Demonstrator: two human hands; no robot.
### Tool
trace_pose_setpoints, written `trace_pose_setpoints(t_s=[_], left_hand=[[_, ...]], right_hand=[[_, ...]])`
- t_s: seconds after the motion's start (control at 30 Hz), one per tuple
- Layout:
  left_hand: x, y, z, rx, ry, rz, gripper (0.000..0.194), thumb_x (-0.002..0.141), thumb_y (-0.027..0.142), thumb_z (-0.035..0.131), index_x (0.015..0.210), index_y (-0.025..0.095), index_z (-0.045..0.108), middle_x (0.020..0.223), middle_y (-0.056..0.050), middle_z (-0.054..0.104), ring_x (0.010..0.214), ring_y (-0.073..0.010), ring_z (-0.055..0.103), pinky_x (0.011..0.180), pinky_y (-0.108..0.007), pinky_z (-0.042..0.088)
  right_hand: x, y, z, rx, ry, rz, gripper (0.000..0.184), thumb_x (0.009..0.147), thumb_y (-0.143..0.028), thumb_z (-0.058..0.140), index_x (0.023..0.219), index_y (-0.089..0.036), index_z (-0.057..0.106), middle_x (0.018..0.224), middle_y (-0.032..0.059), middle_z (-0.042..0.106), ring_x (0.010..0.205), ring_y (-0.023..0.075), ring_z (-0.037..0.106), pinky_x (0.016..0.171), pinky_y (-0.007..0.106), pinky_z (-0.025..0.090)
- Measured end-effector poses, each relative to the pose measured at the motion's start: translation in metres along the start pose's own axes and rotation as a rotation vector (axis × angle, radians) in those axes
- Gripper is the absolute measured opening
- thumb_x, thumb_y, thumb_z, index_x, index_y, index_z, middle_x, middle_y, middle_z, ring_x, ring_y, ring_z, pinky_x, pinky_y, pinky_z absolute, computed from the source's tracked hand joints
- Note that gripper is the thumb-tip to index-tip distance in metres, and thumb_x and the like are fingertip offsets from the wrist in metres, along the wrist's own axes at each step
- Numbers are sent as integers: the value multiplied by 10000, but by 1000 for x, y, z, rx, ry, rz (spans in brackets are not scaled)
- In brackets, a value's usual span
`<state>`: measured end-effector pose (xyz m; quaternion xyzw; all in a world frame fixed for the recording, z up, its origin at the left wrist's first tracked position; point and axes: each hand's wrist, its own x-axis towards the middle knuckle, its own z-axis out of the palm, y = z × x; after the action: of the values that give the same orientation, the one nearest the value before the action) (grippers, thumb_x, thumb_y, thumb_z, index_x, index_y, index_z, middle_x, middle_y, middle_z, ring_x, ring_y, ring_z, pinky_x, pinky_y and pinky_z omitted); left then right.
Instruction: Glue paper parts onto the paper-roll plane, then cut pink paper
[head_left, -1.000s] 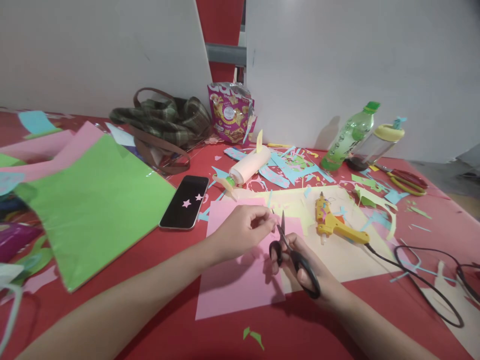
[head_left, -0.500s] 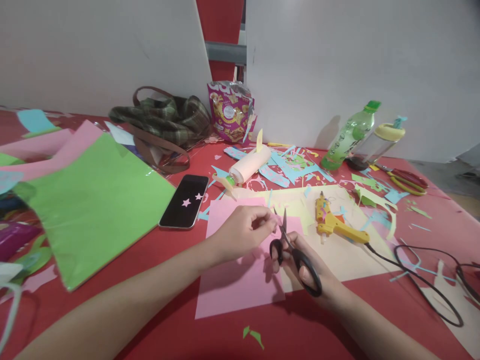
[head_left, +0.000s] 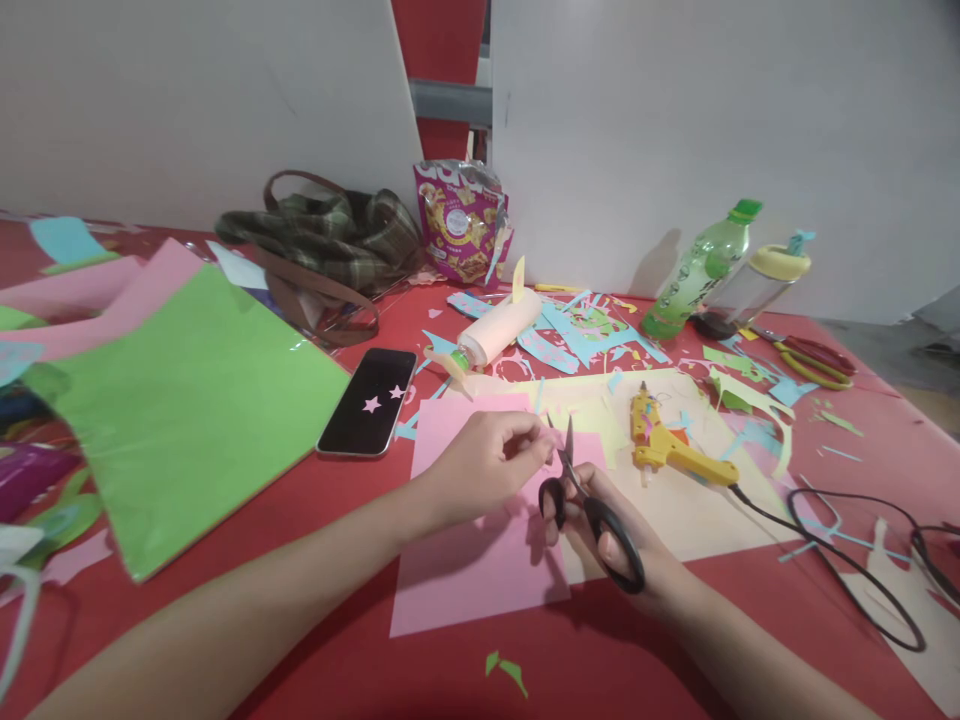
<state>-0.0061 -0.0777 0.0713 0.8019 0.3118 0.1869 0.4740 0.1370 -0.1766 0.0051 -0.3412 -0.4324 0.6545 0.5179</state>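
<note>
Small pink paper piece (head_left: 553, 438), one: pinched by the left hand (head_left: 491, 452) above a pink sheet (head_left: 480, 585), seemingly to steady it beside the blades. Black-handled scissors (head_left: 635, 570), one: gripped by the right hand (head_left: 600, 515), fingers in the loops, blades parted. On the worktop (head_left: 337, 630): green-capped bottle (head_left: 701, 270) and upright snack bag (head_left: 459, 225); contents of both cannot be told.

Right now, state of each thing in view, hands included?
Left hand: fingertips pinched on a small pink scrap
Right hand: gripping the scissors
Scissors: blades open
Pink sheet: lying flat, partly hidden
Phone: screen dark, two pink stars on it
Glue gun: lying down, cord attached; whether on, can't tell
Green bottle: capped
Snack bag: upright
</note>
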Motion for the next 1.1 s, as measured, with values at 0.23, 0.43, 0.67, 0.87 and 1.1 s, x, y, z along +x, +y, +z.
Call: trace_pose_setpoints(t_s=[0.23,0.43,0.67,0.87,1.1], left_hand=[[-1,1,1,-3,7,9,259,794,280,362,650,141,527,620,11,513,594,-93,450,552,-204,370],[-1,2,0,3,41,15,270,790,290,366,584,147,469,555,29,431,542,-85,395,514,-199,341],[-1,2,1,-12,18,13,246,792,272,360,638,149,508,597,21,485,568,-90,427,538,-200,353],[-1,1,2,-9,21,13,241,794,271,358,642,149,499,587,26,465,560,-87,406,529,-199,338],[-1,1,4,-29,32,13,233,789,259,357,615,151,467,562,33,426,543,-83,376,519,-200,327]], right_hand=[[0,-3,3,-6,21,5,446,601,-497,628,837,-224,366,795,11,494,639,154,523,577,301,370],[-2,-10,7,-8,6,12,440,614,-506,612,848,-222,371,765,14,500,637,156,512,588,304,366],[0,-2,2,16,12,8,430,607,-469,639,838,-227,369,794,21,493,655,158,511,569,293,367],[-1,-14,9,5,5,10,391,644,-487,597,843,-221,390,824,31,476,675,153,489,629,319,370],[-3,-19,13,6,31,2,290,718,-461,526,828,-228,392,814,32,465,690,148,457,646,318,380]])
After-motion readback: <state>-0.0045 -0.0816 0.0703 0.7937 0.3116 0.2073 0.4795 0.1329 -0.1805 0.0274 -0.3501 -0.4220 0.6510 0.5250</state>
